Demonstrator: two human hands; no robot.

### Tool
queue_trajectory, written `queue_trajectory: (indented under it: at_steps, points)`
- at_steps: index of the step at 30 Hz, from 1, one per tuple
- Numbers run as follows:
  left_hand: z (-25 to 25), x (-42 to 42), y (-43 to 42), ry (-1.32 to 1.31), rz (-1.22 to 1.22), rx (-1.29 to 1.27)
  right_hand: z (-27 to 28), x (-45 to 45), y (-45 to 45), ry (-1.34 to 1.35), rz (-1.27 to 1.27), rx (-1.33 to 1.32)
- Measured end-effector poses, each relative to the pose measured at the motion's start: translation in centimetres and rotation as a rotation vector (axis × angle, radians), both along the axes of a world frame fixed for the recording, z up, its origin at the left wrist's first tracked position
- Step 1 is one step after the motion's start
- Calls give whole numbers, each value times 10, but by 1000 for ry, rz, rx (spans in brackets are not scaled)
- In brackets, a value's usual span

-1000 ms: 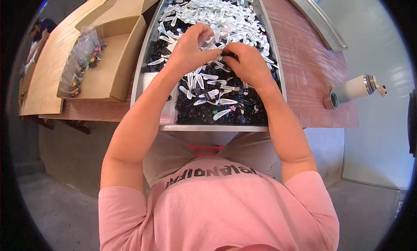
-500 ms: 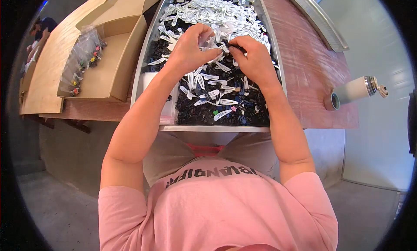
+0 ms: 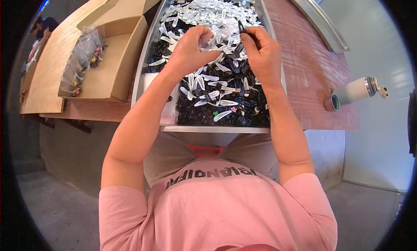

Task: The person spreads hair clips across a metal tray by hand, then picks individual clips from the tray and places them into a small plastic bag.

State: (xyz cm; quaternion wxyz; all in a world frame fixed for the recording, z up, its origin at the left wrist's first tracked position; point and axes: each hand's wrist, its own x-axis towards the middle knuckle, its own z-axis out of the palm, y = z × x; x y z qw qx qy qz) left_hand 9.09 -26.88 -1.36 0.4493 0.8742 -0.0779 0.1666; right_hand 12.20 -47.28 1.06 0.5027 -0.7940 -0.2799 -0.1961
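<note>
Head view: my right hand (image 3: 263,51) has moved outward from left hand (image 3: 190,48), pinching black clip (image 3: 241,28) above tray (image 3: 213,129), right of centre. Left stays curled by clear bag (image 3: 207,43) over tray's left half; can't tell how firmly. Means clip, bag handled separately now.

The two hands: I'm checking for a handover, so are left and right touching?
Apart. The head view shows black and white clips in the gap between the left hand and the right hand.
</note>
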Motion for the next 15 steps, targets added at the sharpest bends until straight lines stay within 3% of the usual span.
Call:
queue_trajectory:
  at_steps: [7, 15]
  points:
    - [-4, -3, -4, 16, -3, 47, 5, -4, 3, -49, 66, 304]
    - [-5, -5, -6, -18, -70, 108, 8, -6, 3, -65, -5, 295]
